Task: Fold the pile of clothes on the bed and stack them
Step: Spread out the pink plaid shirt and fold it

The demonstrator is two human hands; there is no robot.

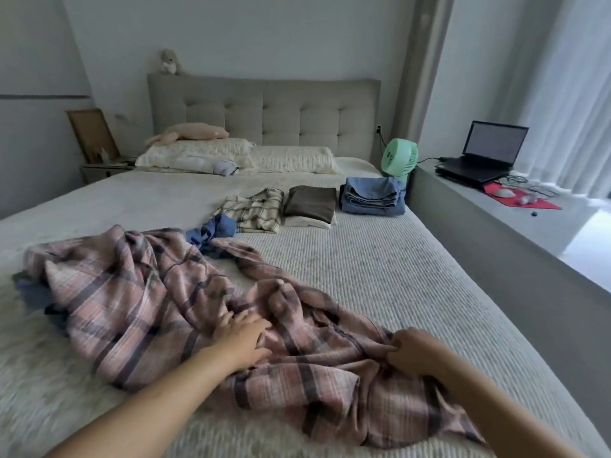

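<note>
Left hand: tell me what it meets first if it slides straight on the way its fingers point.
The left hand points up and slightly right across the pink plaid garment. It would first meet the raised fold of that same garment just ahead, though depth is uncertain.

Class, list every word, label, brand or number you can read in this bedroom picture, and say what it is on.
No text can be read.
Laptop screen: lit, but anything on it is too blurred to read.
Folded clothes and pink plaid shirt: no labels or print visible.

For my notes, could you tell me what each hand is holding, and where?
The right hand pinches the pink plaid garment at a near edge; the left hand rests on it.
</note>
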